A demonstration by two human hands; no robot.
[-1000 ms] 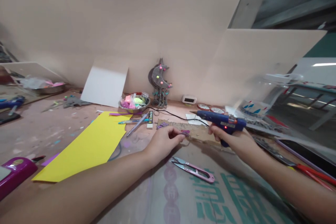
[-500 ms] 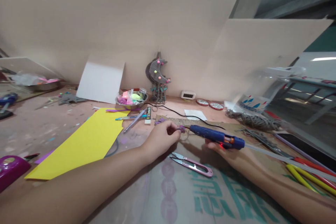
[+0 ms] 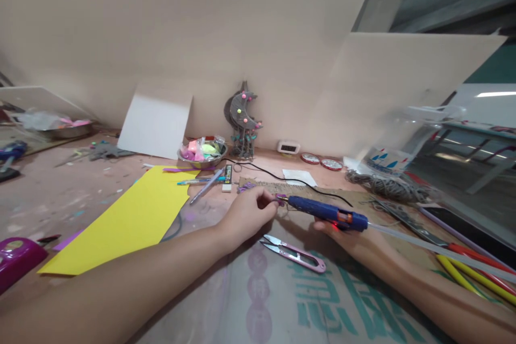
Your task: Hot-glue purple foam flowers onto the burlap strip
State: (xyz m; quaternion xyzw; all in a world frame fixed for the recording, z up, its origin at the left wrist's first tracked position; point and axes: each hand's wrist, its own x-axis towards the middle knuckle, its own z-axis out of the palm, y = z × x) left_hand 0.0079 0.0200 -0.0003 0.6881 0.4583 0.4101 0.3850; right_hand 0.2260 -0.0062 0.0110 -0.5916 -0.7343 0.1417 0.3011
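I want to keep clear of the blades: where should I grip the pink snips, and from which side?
By the end of the pink handle, I'd say, coming from the right and near side. The snips lie flat, blades pointing left and away, so the rounded handle end offers the safer hold.

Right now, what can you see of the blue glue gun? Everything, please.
The glue gun has a blue, plastic-looking body, a metallic nozzle and an orange-toned part showing near the rear. A red light glows on its underside. A translucent stick runs out of the back. The right hand grips it from below, hiding the handle. It lies nearly level, nozzle leftward at the purple piece by the left hand's fingertips; nozzle contact is unclear.
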